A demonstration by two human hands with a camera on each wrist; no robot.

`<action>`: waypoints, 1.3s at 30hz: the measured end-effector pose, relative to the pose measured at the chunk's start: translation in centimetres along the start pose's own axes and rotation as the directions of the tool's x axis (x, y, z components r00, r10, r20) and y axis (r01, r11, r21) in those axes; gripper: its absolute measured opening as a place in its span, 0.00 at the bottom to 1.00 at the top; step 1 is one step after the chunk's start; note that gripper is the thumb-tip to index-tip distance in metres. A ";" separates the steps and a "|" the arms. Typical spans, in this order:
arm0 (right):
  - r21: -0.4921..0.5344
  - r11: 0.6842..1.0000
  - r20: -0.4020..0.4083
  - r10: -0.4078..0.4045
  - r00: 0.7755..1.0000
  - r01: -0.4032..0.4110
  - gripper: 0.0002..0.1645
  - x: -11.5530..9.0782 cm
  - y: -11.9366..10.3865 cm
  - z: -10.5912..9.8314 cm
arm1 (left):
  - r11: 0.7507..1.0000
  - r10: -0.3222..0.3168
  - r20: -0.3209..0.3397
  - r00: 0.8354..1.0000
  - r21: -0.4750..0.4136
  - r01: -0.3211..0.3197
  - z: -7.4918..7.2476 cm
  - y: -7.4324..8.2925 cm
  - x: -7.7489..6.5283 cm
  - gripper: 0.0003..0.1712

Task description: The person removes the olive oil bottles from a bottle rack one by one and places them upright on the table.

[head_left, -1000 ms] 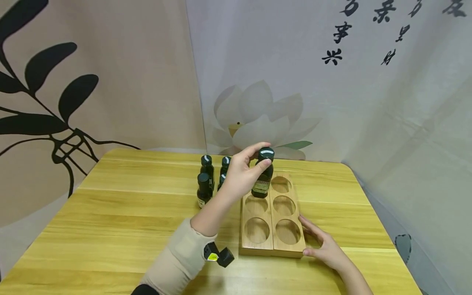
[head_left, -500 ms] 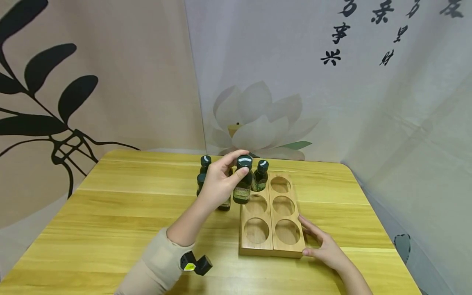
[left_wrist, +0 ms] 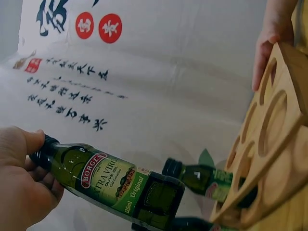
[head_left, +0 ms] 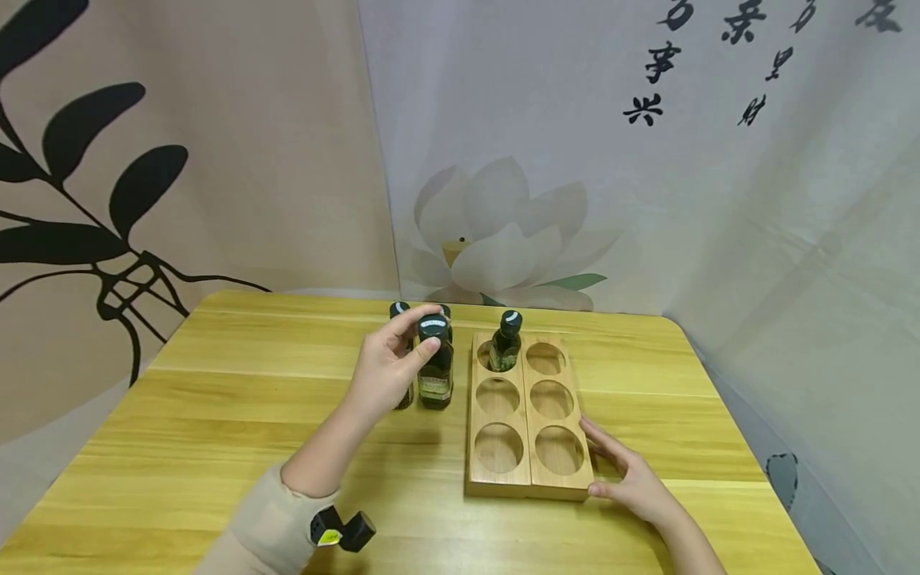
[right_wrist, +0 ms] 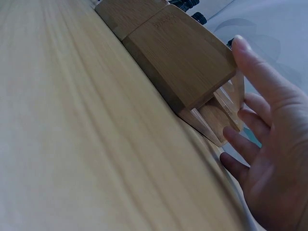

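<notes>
In the head view my left hand [head_left: 384,359] pinches the dark cap of a small olive oil bottle [head_left: 435,371], upright left of the wooden rack [head_left: 496,484]. Its green label shows in the left wrist view, where the held bottle [left_wrist: 113,180] looks tilted; whether its base touches the table is unclear. Another bottle [head_left: 506,343] stands in the rack's far left hole. My right hand [head_left: 636,483] rests against the rack's right side, thumb at the near corner. The right wrist view shows that hand [right_wrist: 274,130] with loosely extended fingers around the rack's end.
More dark-capped bottles [head_left: 399,308] stand behind and beside the held one, partly hidden by my left hand. The rack has two columns of round holes. A printed cloth backdrop [head_left: 503,104] hangs behind the table's far edge.
My left hand has carried the olive oil bottle leftward and lower, from over the rack to beside the other bottles. The bottle in the rack has come into view. My right hand stays put.
</notes>
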State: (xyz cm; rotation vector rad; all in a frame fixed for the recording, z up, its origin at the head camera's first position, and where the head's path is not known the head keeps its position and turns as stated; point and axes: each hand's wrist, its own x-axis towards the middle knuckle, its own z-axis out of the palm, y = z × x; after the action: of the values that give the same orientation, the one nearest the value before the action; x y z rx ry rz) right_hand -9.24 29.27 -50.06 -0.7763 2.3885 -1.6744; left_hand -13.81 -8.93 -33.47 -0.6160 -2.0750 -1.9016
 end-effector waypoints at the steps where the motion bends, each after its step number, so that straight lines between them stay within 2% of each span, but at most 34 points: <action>1: 0.002 1.000 -0.001 0.000 1.000 0.000 0.51 0.0 0.0 0.0 | 1.000 -0.008 -0.005 1.000 0.012 0.008 -0.3 -0.1 -0.1 0.22; 8: 0.023 0.999 -0.004 -0.023 1.000 0.023 0.52 0.0 0.3 0.1 | 0.998 -0.042 -0.033 0.999 0.036 0.043 -2.1 -0.7 -1.1 0.23; 14: 0.032 0.999 -0.005 -0.028 1.000 0.028 0.53 0.0 0.5 0.0 | 1.000 -0.014 -0.015 1.000 0.001 0.014 -3.0 -1.6 -1.9 0.23; 18: 0.027 0.999 -0.002 -0.036 0.999 0.036 0.52 0.0 0.5 0.0 | 1.000 -0.019 -0.002 1.000 -0.008 0.019 -3.5 -2.3 -2.6 0.22; 28: 0.036 0.999 0.001 -0.028 1.000 0.028 0.52 0.0 0.4 0.0 | 0.999 -0.032 0.009 0.999 -0.014 0.032 -4.3 -3.8 -4.0 0.22; 39: 0.012 0.998 0.005 -0.066 0.998 0.066 0.53 0.0 0.7 -0.1 | 0.997 -0.074 0.020 0.997 0.024 0.074 -4.8 -5.3 -5.4 0.21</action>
State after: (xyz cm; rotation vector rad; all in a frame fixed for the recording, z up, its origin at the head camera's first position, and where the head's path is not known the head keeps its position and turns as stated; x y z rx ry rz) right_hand -9.56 29.51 -50.64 -0.8657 2.3728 -1.7068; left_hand -12.06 -14.67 -40.08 -0.5642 -2.1586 -1.9153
